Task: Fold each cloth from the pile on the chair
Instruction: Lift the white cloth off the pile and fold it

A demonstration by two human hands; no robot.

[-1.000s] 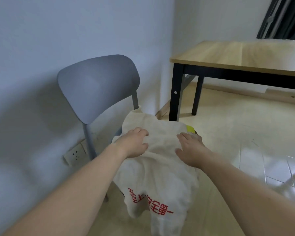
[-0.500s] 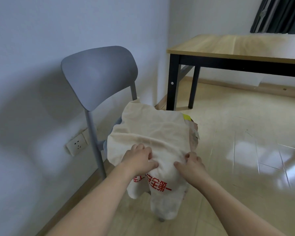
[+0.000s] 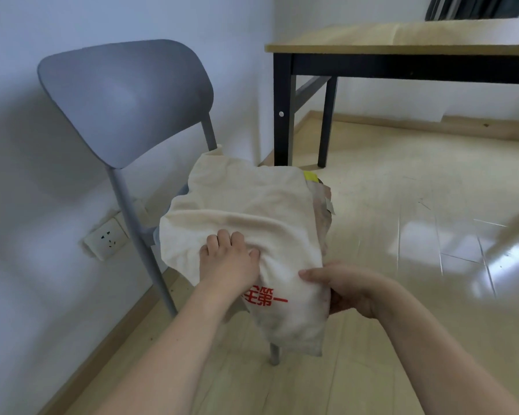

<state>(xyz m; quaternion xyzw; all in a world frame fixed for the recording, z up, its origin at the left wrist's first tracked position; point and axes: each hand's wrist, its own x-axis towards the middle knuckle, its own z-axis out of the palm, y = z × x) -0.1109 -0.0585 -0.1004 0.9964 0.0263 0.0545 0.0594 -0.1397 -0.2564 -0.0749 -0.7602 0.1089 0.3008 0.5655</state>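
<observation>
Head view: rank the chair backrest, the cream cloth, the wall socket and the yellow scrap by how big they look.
1. Cream cloth and chair backrest: alike, and the cloth lies nearer, so unranked.
2. Wall socket.
3. Yellow scrap: only a corner shows behind the cloth.

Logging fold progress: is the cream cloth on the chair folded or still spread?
Spread: the cream cloth drapes unfolded over the pile, hanging off the seat, both hands gripping it.

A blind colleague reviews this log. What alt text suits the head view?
Both hands grip a cream cloth with red print draped over a pile on a grey chair: left hand on top, right hand at its right edge. A wooden table stands behind.
</observation>
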